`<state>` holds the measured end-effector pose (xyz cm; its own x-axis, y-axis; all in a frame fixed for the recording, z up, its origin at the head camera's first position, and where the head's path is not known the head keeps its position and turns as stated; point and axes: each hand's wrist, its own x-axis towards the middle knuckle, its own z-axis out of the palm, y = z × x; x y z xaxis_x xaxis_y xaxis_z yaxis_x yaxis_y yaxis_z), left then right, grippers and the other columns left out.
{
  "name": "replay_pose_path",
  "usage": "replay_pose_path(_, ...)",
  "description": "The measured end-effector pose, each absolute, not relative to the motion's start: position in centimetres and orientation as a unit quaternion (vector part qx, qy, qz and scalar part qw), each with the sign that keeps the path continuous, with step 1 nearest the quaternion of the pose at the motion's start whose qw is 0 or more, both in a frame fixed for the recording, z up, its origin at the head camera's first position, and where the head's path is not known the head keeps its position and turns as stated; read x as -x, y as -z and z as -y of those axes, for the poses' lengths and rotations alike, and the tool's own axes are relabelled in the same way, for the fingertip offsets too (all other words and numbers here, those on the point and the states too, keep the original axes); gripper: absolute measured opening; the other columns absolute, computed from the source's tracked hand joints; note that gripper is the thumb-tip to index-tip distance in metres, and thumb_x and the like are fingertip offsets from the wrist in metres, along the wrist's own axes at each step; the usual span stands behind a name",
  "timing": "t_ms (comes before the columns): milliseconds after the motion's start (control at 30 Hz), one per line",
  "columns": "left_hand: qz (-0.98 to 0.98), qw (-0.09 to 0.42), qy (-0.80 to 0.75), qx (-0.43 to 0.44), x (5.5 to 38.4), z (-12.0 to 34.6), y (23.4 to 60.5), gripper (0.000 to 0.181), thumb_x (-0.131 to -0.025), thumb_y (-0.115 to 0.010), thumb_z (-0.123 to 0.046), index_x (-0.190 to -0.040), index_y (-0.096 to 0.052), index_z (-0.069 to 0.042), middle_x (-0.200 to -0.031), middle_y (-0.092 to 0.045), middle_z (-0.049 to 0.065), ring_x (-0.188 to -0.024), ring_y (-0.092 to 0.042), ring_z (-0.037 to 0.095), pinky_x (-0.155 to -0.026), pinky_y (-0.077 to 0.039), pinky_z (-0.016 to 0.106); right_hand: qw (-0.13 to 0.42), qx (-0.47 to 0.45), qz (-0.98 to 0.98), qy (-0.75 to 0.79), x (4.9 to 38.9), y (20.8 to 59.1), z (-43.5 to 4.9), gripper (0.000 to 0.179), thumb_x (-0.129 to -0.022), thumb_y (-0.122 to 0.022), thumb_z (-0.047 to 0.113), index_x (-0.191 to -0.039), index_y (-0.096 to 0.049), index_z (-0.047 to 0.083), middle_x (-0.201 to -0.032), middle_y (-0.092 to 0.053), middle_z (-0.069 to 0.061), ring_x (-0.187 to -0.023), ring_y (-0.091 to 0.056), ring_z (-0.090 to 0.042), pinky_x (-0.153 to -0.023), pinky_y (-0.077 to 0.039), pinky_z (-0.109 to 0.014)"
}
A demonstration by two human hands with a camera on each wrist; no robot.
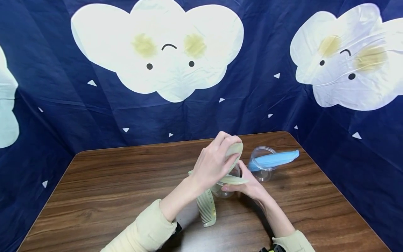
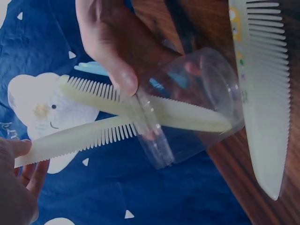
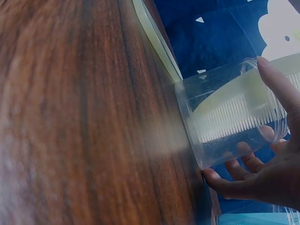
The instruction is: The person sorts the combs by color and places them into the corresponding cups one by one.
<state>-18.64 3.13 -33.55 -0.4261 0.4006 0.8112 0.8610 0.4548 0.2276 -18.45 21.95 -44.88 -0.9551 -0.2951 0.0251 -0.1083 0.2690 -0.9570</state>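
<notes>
Between finger and thumb, my left hand [image 1: 211, 162] holds a pale green comb [image 2: 70, 140] by one end. The comb's other end is at the mouth of a clear plastic jar [image 2: 201, 89]. A second pale green comb [image 2: 183, 114] leans inside that jar, its upper end sticking out past the rim. My right hand [image 3: 276, 173] grips the jar, thumb on one side and fingers on the other. The jar stands on the table. A third comb [image 1: 207, 208] lies flat on the table beside the jar, partly hidden under my left forearm in the head view.
Right of my right hand stands another clear jar [image 1: 262, 175] with long light-blue things [image 1: 277, 159] leaning out of it; their kind cannot be made out. The brown wooden table [image 1: 110, 196] is bordered by a dark blue curtain [image 1: 104, 119] with cloud prints.
</notes>
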Motion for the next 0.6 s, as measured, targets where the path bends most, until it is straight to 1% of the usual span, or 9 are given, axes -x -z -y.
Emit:
replay_pose_path(100, 0.781, 0.347, 0.321, 0.408, 18.5, -3.3, 34.2, 0.031, -0.096, -0.072, -0.015, -0.122, -0.057, -0.017, -0.108, -0.060, 0.000, -0.077, -0.064, 0.013, -0.054, -0.052, 0.026, 0.076, 0.141, -0.785, 0.598, 18.5, 44.9, -21.9, 0.102, -0.073, -0.093, 0.019, -0.155, -0.033, 0.028, -0.151, -0.051, 0.000, -0.137, -0.047, -0.023, -0.117, -0.032, -0.046)
replay_pose_path(167, 0.783, 0.345, 0.316, 0.410, 18.4, -3.5, 34.5, 0.029, -0.096, -0.072, -0.016, -0.120, -0.057, -0.017, -0.108, -0.060, 0.000, -0.077, -0.063, 0.012, -0.052, -0.051, 0.024, 0.076, 0.151, -0.780, 0.603, 18.5, 44.9, -21.9, 0.104, -0.074, -0.092, 0.018, -0.156, -0.030, 0.031, -0.152, -0.050, 0.002, -0.137, -0.047, -0.021, -0.117, -0.033, -0.043)
replay_pose_path(300, 0.784, 0.340, 0.315, 0.413, 18.2, -3.7, 35.0, 0.025, -0.097, -0.072, -0.020, -0.118, -0.059, -0.017, -0.109, -0.061, -0.001, -0.073, -0.060, 0.009, -0.051, -0.047, 0.020, 0.074, 0.182, -0.773, 0.603, 18.6, 45.1, -21.9, 0.092, -0.078, -0.090, 0.016, -0.152, -0.038, 0.027, -0.146, -0.054, 0.000, -0.129, -0.054, -0.018, -0.111, -0.041, -0.030)
replay_pose_path(367, 0.784, 0.337, 0.317, 0.414, 18.2, -3.7, 35.0, 0.025, -0.097, -0.072, -0.024, -0.117, -0.060, -0.016, -0.111, -0.062, -0.001, -0.072, -0.059, 0.009, -0.051, -0.045, 0.019, 0.071, 0.193, -0.767, 0.608, 18.6, 45.1, -21.8, 0.087, -0.079, -0.089, 0.014, -0.151, -0.041, 0.025, -0.145, -0.054, 0.000, -0.127, -0.055, -0.015, -0.108, -0.043, -0.025)
replay_pose_path(467, 0.786, 0.328, 0.324, 0.411, 18.1, -3.6, 35.0, 0.023, -0.098, -0.071, -0.026, -0.116, -0.061, -0.016, -0.112, -0.062, -0.001, -0.073, -0.061, 0.010, -0.053, -0.046, 0.020, 0.070, 0.196, -0.756, 0.620, 18.6, 45.2, -21.9, 0.088, -0.078, -0.089, 0.010, -0.151, -0.041, 0.022, -0.146, -0.054, -0.003, -0.126, -0.057, -0.012, -0.107, -0.044, -0.023)
replay_pose_path(533, 0.789, 0.319, 0.334, 0.405, 18.2, -3.3, 35.1, 0.022, -0.098, -0.069, -0.026, -0.116, -0.062, -0.016, -0.112, -0.062, -0.001, -0.076, -0.064, 0.010, -0.056, -0.048, 0.020, 0.072, 0.185, -0.758, 0.622, 18.5, 45.2, -21.9, 0.090, -0.078, -0.089, 0.009, -0.152, -0.039, 0.023, -0.146, -0.055, -0.005, -0.125, -0.058, -0.010, -0.104, -0.046, -0.022)
replay_pose_path(600, 0.792, 0.310, 0.347, 0.396, 18.4, -3.0, 35.2, 0.020, -0.099, -0.068, -0.025, -0.116, -0.063, -0.016, -0.111, -0.062, -0.001, -0.081, -0.066, 0.009, -0.062, -0.051, 0.021, 0.075, 0.171, -0.762, 0.620, 18.4, 45.2, -21.9, 0.092, -0.077, -0.090, 0.009, -0.152, -0.038, 0.023, -0.146, -0.055, -0.009, -0.123, -0.058, -0.012, -0.102, -0.046, -0.022)
